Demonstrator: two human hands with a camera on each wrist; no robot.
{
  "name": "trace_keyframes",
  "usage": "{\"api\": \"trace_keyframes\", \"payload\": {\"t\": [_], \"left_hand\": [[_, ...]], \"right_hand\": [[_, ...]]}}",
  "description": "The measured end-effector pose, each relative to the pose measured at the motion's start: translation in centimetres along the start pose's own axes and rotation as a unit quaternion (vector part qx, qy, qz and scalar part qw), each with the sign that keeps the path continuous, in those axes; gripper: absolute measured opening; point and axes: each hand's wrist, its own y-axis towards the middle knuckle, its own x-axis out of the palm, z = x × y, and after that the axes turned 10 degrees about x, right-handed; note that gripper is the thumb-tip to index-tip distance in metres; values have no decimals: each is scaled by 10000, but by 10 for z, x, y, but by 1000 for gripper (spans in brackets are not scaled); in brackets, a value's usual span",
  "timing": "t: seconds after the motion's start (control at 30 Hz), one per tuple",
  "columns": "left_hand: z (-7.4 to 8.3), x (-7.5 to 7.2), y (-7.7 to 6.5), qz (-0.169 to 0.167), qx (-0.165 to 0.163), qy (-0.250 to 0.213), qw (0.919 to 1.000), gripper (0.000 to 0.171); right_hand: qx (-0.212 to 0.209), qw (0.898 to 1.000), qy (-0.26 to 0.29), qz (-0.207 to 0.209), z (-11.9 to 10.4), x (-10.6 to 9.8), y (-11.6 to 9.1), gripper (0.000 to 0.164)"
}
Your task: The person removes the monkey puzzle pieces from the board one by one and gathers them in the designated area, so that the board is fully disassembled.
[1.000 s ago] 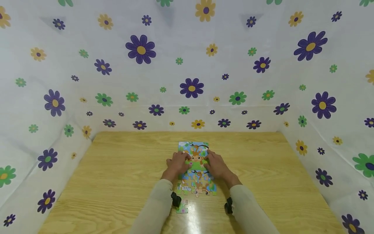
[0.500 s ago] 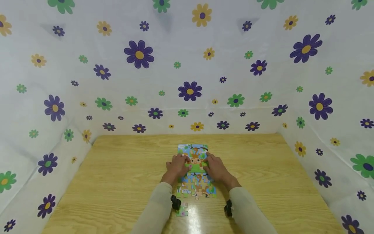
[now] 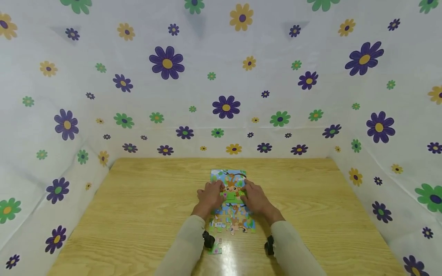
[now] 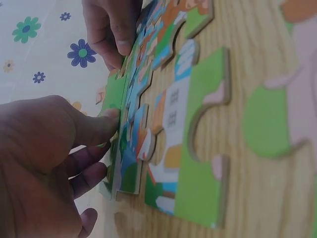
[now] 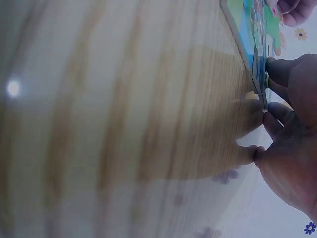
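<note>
In the head view a picture card (image 3: 228,176) with a cartoon monkey lies behind a partly joined jigsaw puzzle (image 3: 238,220). My left hand (image 3: 210,197) holds the card's left edge; in the left wrist view its thumb (image 4: 101,126) is on the front, with the other fingers curled at the edge. My right hand (image 3: 257,197) grips the opposite edge, thumb toward the lower corner. A green patch (image 3: 229,196) shows at the card's lower middle. The right wrist view catches the card and puzzle edge-on beside the right fingers.
A joined pair of loose-lying puzzle pieces (image 3: 215,249) sits near my left sleeve, apart from the main puzzle. The wooden table (image 3: 155,214) meets a flower-printed cloth (image 3: 193,88) at the back and both sides. Black wrist cameras (image 3: 269,245) sit on the sleeves.
Both hands stay at the card's edges with only slight shifts. A distinct green patch now shows at the card's lower middle. The head view has tilted a little.
</note>
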Motion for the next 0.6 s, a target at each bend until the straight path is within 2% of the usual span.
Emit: {"api": "trace_keyframes", "payload": {"t": [0.3,0.47,0.6], "left_hand": [[-5,3,0,163,135,-217,9995,16],[-6,-7,-8,256,385,-658,9968,16],[-4,-15,-20,168,723,-802,9940,13]], "right_hand": [[-63,10000,-31,-36,1,0,-1,29],[-72,9999,-54,-74,0,0,-2,28],[-90,10000,18,-10,-1,-1,-3,27]]}}
